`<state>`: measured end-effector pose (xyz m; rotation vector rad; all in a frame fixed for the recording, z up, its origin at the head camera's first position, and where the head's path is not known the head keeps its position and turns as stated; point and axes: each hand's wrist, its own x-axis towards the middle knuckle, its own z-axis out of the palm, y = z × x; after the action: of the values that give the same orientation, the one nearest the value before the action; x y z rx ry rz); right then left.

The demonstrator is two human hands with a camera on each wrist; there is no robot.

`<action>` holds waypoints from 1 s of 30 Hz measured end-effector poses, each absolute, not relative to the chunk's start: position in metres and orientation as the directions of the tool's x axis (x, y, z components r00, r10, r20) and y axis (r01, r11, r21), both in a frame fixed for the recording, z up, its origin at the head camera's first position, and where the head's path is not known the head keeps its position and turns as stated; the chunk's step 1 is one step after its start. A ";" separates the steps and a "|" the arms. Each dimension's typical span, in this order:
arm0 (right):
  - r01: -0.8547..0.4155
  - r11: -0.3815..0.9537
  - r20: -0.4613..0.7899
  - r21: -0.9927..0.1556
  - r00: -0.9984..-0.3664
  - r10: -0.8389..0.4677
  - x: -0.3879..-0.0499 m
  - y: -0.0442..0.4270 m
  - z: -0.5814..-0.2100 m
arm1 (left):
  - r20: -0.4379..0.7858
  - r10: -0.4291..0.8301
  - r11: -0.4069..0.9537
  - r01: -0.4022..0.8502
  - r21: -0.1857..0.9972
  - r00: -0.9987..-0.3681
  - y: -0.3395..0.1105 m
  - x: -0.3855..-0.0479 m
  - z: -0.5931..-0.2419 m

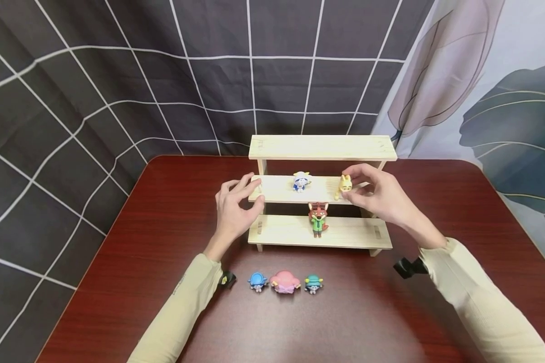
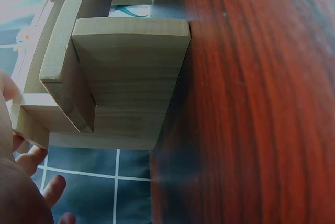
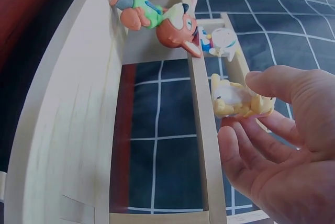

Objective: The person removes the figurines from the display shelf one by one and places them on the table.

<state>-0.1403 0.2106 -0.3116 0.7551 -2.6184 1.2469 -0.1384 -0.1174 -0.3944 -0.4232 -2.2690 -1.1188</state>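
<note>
My right hand (image 1: 381, 195) holds a yellow long-eared figurine (image 1: 345, 184) at the right part of the middle step of a three-tier wooden display stand (image 1: 281, 190). Thumb and fingers lie on either side of the figurine (image 3: 238, 99) in the right wrist view. At the left end of that same step, my left hand (image 1: 234, 206) grips the board's edge between thumb and fingers. Between the hands sits a small white-and-blue figurine (image 1: 301, 182) on the middle step. A fox figurine (image 1: 318, 221) in a green shirt stands upright on the lowest step.
On the reddish-brown table (image 1: 163, 212), in front of the stand, are a blue-hatted figurine (image 1: 257, 281), a pink figurine (image 1: 285, 281) and a green-hatted figurine (image 1: 314, 283). A dark checked curtain (image 1: 218, 80) hangs behind. The stand's top step (image 1: 322, 147) is the rearmost.
</note>
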 end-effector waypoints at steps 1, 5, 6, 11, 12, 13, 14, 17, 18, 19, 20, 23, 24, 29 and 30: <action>-0.499 0.529 0.335 -0.686 -0.862 -0.379 -0.139 0.211 -0.312 | 0.615 0.031 0.600 0.507 0.619 -0.788 -0.117 -0.138 -0.394; -0.508 0.529 0.341 -0.680 -0.858 -0.384 -0.135 0.211 -0.312 | 0.619 0.030 0.596 0.511 0.620 -0.785 -0.117 -0.137 -0.395; -0.510 0.527 0.343 -0.680 -0.856 -0.386 -0.134 0.211 -0.312 | 0.619 0.029 0.597 0.511 0.619 -0.785 -0.117 -0.137 -0.395; -0.522 0.512 0.361 -0.682 -0.849 -0.386 -0.131 0.212 -0.312 | 0.622 0.026 0.600 0.510 0.616 -0.782 -0.118 -0.139 -0.394; -0.522 0.506 0.362 -0.687 -0.849 -0.385 -0.130 0.212 -0.312 | 0.622 0.026 0.601 0.510 0.616 -0.782 -0.118 -0.139 -0.394; -0.522 0.501 0.364 -0.690 -0.849 -0.384 -0.130 0.212 -0.312 | 0.623 0.026 0.600 0.510 0.616 -0.782 -0.118 -0.139 -0.394; -0.523 0.497 0.365 -0.693 -0.848 -0.384 -0.129 0.212 -0.313 | 0.623 0.027 0.601 0.511 0.615 -0.782 -0.117 -0.139 -0.394; -0.530 0.477 0.374 -0.701 -0.843 -0.386 -0.126 0.212 -0.314 | 0.615 0.028 0.600 0.505 0.620 -0.788 -0.117 -0.138 -0.393; -0.534 0.471 0.379 -0.702 -0.840 -0.387 -0.125 0.211 -0.315 | 0.614 0.027 0.600 0.504 0.622 -0.789 -0.117 -0.138 -0.393; -0.540 0.466 0.387 -0.700 -0.836 -0.388 -0.124 0.211 -0.315 | 0.613 0.028 0.599 0.504 0.622 -0.790 -0.117 -0.138 -0.393; -0.545 0.459 0.393 -0.702 -0.833 -0.389 -0.122 0.211 -0.316 | 0.612 0.028 0.599 0.503 0.623 -0.790 -0.117 -0.138 -0.393; -0.554 0.452 0.407 -0.700 -0.828 -0.385 -0.119 0.210 -0.316 | 0.615 0.027 0.598 0.506 0.622 -0.788 -0.117 -0.138 -0.393; -0.554 0.453 0.408 -0.699 -0.829 -0.383 -0.118 0.210 -0.317 | 0.617 0.026 0.598 0.507 0.621 -0.786 -0.117 -0.138 -0.393; -0.545 0.480 0.398 -0.688 -0.836 -0.379 -0.110 0.210 -0.317 | 0.613 0.029 0.601 0.504 0.620 -0.789 -0.117 -0.137 -0.393; -0.543 0.483 0.396 -0.686 -0.837 -0.379 -0.108 0.210 -0.317 | 0.612 0.030 0.602 0.503 0.620 -0.790 -0.117 -0.137 -0.393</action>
<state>-0.1082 0.2097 -0.3172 0.7982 -2.5368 1.2775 -0.1370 -0.1170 -0.3932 -0.4203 -2.2722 -1.1181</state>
